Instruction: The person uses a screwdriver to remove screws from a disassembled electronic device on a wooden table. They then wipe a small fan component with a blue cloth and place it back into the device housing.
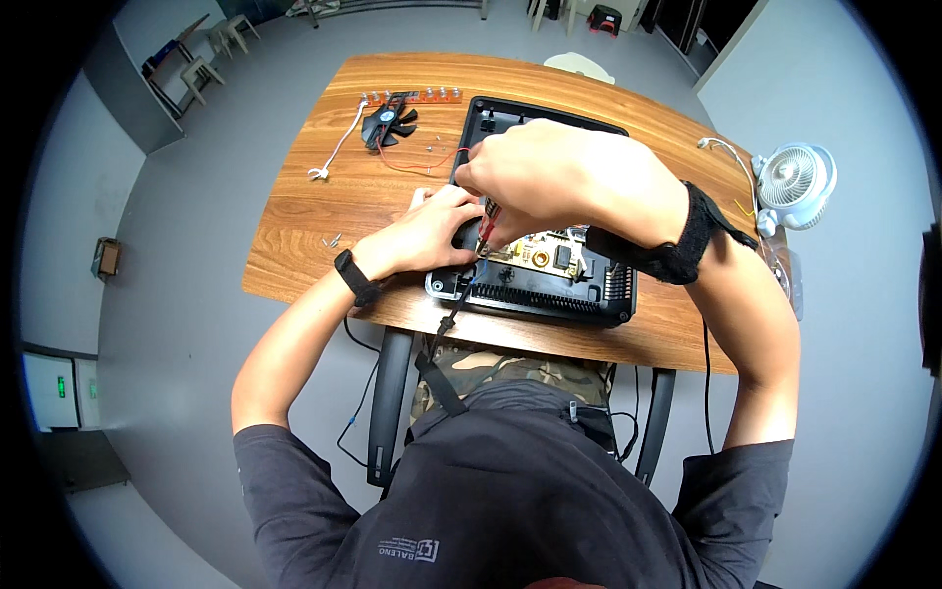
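Note:
An appliance's shallow black plastic housing [549, 307] lies with its inside facing up on the wooden table. Inside it sits a pale circuit board [540, 253] with a copper-coloured coil and a dark block. My right hand [520, 177] reaches over the housing, closed around a screwdriver [488, 224] with a red and black handle. The tool stands steeply, its tip down at the housing's left side. My left hand [432, 231] grips that same left side, thumb and fingers on either side of the tool's tip. My right hand and forearm hide much of the housing's far part.
Left of the housing lie a black fan [389, 122] with red wires, an orange strip [422, 96], a white cable [340, 145] and loose screws [333, 240]. A black cord [446, 322] leaves the near edge. A white desk fan [797, 187] stands at the right.

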The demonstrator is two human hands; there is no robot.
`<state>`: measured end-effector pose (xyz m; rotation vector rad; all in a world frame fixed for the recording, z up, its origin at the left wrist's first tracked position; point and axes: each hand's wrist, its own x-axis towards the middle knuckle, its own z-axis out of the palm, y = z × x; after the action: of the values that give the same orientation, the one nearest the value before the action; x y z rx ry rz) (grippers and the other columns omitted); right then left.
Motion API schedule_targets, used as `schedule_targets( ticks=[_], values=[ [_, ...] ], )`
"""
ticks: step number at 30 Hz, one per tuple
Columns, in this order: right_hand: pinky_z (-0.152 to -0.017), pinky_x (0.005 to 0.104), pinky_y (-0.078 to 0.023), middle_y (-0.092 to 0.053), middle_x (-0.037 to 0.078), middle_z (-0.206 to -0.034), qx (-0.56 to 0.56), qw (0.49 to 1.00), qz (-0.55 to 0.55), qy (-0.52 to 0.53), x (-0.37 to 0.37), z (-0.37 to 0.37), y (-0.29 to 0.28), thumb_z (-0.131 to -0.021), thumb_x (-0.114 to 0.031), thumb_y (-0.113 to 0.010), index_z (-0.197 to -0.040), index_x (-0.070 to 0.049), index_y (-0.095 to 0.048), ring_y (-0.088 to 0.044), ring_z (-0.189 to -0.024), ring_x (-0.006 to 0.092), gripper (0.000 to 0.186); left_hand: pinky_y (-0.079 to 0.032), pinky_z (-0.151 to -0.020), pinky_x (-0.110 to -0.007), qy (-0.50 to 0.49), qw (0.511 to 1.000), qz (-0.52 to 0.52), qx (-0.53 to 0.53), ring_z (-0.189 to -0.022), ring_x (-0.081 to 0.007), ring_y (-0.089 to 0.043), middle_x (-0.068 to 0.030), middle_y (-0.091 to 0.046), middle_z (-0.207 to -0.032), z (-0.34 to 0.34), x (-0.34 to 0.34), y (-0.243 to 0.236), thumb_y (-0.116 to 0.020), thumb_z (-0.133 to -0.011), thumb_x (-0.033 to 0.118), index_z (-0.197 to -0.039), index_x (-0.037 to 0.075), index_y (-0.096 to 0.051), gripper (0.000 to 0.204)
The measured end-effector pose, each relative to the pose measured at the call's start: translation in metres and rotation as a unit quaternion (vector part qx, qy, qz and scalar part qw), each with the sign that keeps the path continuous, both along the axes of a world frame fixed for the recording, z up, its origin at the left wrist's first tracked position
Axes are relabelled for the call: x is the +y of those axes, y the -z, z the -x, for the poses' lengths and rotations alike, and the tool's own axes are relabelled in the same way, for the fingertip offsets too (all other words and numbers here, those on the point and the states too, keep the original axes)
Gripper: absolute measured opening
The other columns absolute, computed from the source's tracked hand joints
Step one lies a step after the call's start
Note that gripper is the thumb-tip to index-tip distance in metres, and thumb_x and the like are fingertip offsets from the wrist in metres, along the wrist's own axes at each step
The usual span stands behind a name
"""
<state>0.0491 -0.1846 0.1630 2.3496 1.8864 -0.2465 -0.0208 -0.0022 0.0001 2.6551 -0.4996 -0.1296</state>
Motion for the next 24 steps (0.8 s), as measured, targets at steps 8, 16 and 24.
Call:
schedule_targets(
  ticks=[8,16,24],
  values=[
    [-0.076,0.0426,-0.059,-0.076,0.021,-0.093,0.021,0.990,0.115,0.079,0.022,0.005,0.000,-0.080,-0.016,-0.073,-0.095,0.002,-0.078,-0.074,-0.086,0.0359,0.025,-0.033,-0.110,-0.047,0.018,0.999,0.008,-0.028,-0.130,-0.0283,-0.049,-0.0092,-0.056,-0.132,0.000,0.003,0.006,-0.082,-0.080,0.027,-0.133,0.013,-0.063,0.058],
    [-0.076,0.0440,-0.059,-0.074,0.017,-0.082,0.020,0.998,0.044,0.045,0.006,-0.004,-0.004,-0.091,-0.036,-0.074,-0.100,-0.001,-0.075,-0.073,-0.081,0.0374,0.036,-0.032,-0.110,-0.047,0.003,1.000,0.005,-0.015,-0.131,-0.0276,-0.048,-0.0094,-0.056,-0.130,0.002,0.000,0.001,-0.081,-0.080,0.026,-0.125,0.012,-0.064,0.050],
    [-0.072,0.0437,-0.058,-0.072,0.018,-0.078,0.025,1.000,0.003,0.017,0.003,-0.007,0.011,-0.090,-0.029,-0.077,-0.093,0.003,-0.072,-0.073,-0.078,0.0369,0.034,-0.031,-0.111,-0.049,0.008,1.000,0.015,-0.009,-0.135,-0.0284,-0.045,-0.0108,-0.056,-0.134,0.001,0.001,0.005,-0.080,-0.080,0.026,-0.127,0.013,-0.064,0.052]
  ],
)
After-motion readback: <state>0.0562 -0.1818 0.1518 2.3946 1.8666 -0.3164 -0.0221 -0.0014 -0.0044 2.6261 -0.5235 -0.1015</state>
